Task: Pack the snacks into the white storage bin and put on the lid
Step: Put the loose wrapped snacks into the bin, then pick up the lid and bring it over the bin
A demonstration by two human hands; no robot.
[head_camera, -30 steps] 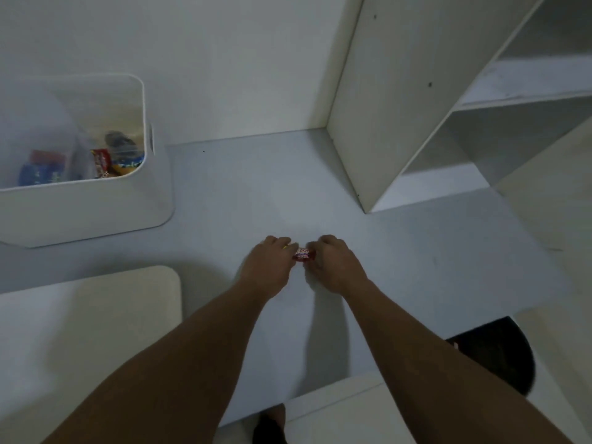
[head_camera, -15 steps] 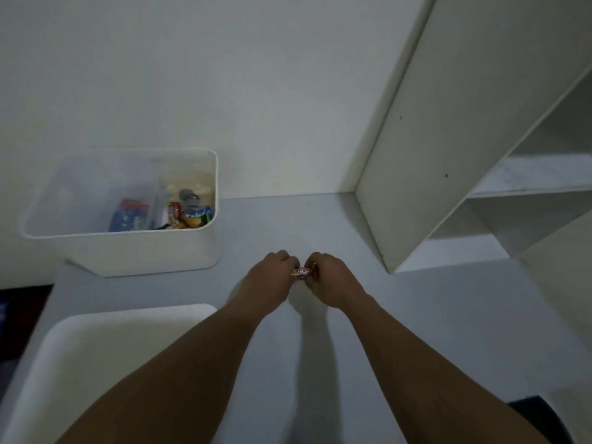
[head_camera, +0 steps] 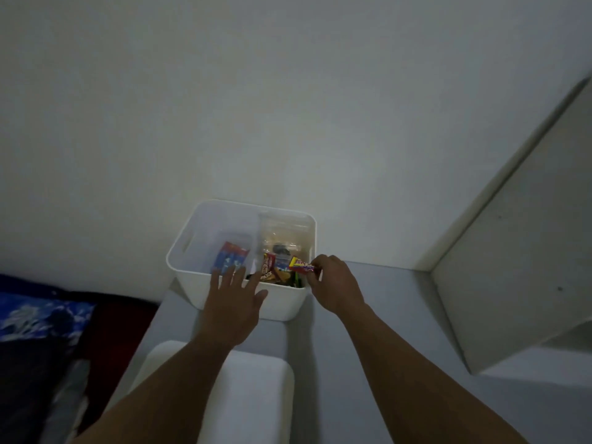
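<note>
Centrally, left hand [head_camera: 235, 302] rests spread-fingered on the white storage bin [head_camera: 285, 302], near wall; right hand [head_camera: 333, 283] pinches a snack packet [head_camera: 299, 265] over its right rim, where letting go early might drop it outside.

The scene is dim and greyish: the wall [head_camera: 288, 107] is palest around the middle, just above the white storage bin [head_camera: 282, 302], and darkens toward every corner, while the bedding [head_camera: 38, 315] at lower left sinks almost to black. Shadows are soft-edged and weak, only a slight darkening on the surface [head_camera: 368, 331] close under the bin. Fine detail is smeared, so the print on the candy wrapper [head_camera: 301, 266] in the right hand [head_camera: 333, 286] reads only partly, and the wide lens tilts the shelf unit [head_camera: 512, 267] and swells the forearms at the lower edge.
</note>
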